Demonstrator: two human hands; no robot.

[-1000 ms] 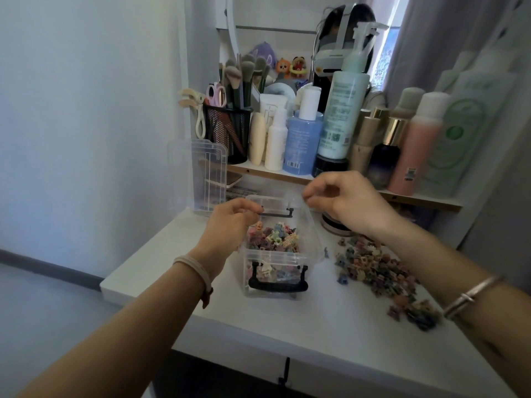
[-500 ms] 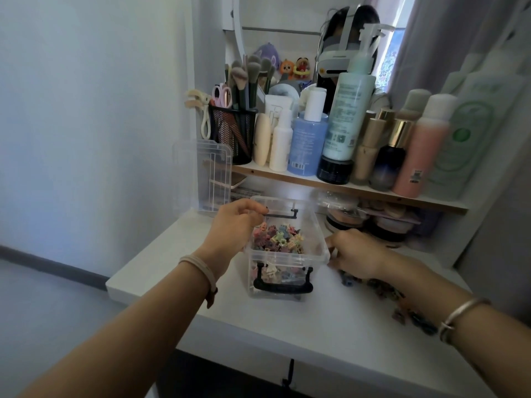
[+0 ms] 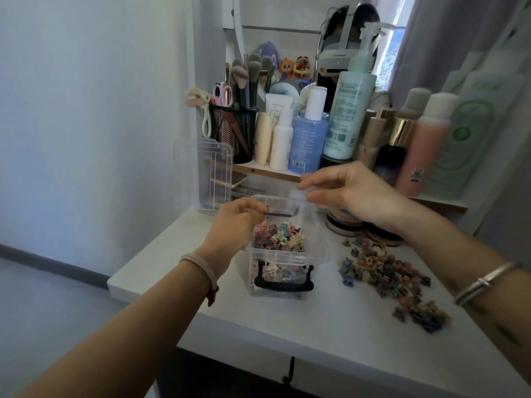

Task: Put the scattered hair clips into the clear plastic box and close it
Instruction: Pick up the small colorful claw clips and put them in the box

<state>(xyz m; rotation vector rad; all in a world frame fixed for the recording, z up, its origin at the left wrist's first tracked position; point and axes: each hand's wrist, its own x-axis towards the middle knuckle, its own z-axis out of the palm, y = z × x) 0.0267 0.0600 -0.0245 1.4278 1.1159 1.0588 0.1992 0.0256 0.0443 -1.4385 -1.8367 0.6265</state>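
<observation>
The clear plastic box (image 3: 280,278) stands open on the white table (image 3: 316,326), partly filled with small colourful hair clips (image 3: 280,238); a black latch hangs on its near wall. My left hand (image 3: 237,225) grips the box's left rim. My right hand (image 3: 355,193) hovers blurred over the box's far right corner, fingers apart, with no clip visible between them. A loose pile of hair clips (image 3: 386,272) lies on the table right of the box. The clear lid (image 3: 214,173) leans upright against the wall behind the box's left side.
A wooden shelf (image 3: 270,172) just behind the box carries a black mesh cup of brushes (image 3: 234,130) and several bottles (image 3: 309,136). Round jars (image 3: 342,224) sit under the shelf, behind the clip pile. The table's front edge is near my forearms.
My right hand rose from the clip pile on the table to above the box's far right side. My left hand stayed on the box's left rim.
</observation>
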